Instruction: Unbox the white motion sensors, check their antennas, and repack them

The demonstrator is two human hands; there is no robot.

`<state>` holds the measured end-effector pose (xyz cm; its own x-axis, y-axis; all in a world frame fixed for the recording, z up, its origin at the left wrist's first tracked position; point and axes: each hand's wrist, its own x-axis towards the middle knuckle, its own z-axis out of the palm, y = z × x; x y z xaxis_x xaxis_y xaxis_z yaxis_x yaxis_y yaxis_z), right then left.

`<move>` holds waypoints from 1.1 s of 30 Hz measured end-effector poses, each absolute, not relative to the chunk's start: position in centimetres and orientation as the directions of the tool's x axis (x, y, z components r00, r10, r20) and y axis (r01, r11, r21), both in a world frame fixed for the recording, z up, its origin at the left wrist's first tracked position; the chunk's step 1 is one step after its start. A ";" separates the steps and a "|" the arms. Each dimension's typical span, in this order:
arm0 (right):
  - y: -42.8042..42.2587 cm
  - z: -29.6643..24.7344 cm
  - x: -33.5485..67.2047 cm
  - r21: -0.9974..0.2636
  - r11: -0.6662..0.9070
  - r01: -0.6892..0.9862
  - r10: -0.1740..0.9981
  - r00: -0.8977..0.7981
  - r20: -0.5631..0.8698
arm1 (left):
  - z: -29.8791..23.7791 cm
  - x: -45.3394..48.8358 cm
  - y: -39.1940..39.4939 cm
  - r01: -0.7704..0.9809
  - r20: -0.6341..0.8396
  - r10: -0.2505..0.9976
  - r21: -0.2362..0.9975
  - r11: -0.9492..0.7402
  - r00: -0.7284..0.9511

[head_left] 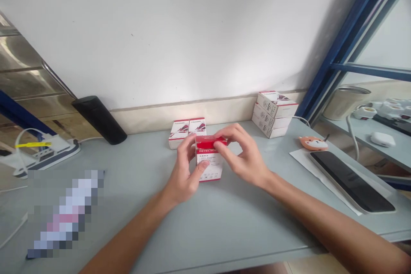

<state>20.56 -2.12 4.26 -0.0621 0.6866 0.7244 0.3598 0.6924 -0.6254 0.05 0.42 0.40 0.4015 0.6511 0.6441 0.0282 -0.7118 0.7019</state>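
A small red and white box (209, 160) stands upright on the grey table (224, 218), held between both hands. My left hand (184, 171) wraps its left side, thumb on the front face. My right hand (242, 154) grips the right side, fingers pinching the red top flap. Behind it two similar boxes (188, 130) lie side by side near the wall.
A stack of three like boxes (274, 113) sits at the back right. A tablet (351, 182) on white paper and a small orange figure (313, 142) lie right. A black cylinder (99, 119) leans at the back left beside a power strip (48, 156). Blue shelving stands right.
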 end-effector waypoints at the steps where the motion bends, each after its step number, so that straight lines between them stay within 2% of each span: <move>1: -2.2 4.4 20.6 -0.628 0.694 0.351 0.686 -0.056 0.726 | 0.4 0.0 0.4 0.036 0.647 0.643 0.693 -0.720 0.409; 5: -2.1 4.7 21.2 -0.609 0.740 0.286 0.665 -0.174 0.727 | 0.4 -0.6 0.5 0.076 0.648 0.638 0.674 -0.734 0.417; 8: -2.0 4.2 21.2 -0.585 0.750 0.310 0.659 -0.274 0.700 | 0.0 -0.6 0.7 0.067 0.654 0.666 0.694 -0.717 0.358; 11: -1.8 3.2 20.9 -0.546 0.744 0.384 0.656 -0.263 0.708 | -0.2 1.3 -0.3 0.043 0.635 0.746 0.755 -0.654 0.202; 13: -1.7 2.5 20.7 -0.513 0.747 0.423 0.637 -0.233 0.734 | 0.0 3.7 -2.1 0.074 0.593 0.804 0.801 -0.594 0.037; 16: -1.6 1.5 20.6 -0.500 0.768 0.400 0.615 -0.245 0.749 | 0.3 7.1 -5.4 0.120 0.520 0.843 0.853 -0.507 -0.137; 19: -1.8 1.3 20.7 -0.552 0.750 0.365 0.643 -0.206 0.738 | 0.4 8.0 -7.8 0.240 0.539 0.842 0.814 -0.528 0.024; 23: -2.3 1.8 20.2 -0.542 0.742 0.394 0.647 -0.211 0.733 | 0.9 5.7 -9.2 0.283 0.498 0.866 0.824 -0.490 0.049; 25: -2.6 2.0 19.8 -0.528 0.758 0.383 0.631 -0.222 0.744 | 1.6 4.4 -9.6 0.382 0.484 0.875 0.806 -0.451 0.013; 29: -3.1 1.8 18.8 -0.606 0.734 0.307 0.676 -0.236 0.698 | 2.4 3.0 -9.8 0.543 0.583 0.812 0.679 -0.495 0.010; 33: -3.2 1.0 18.5 -0.697 0.680 0.225 0.721 -0.376 0.582 | 1.6 2.5 -9.0 0.643 0.613 0.788 0.577 -0.503 0.065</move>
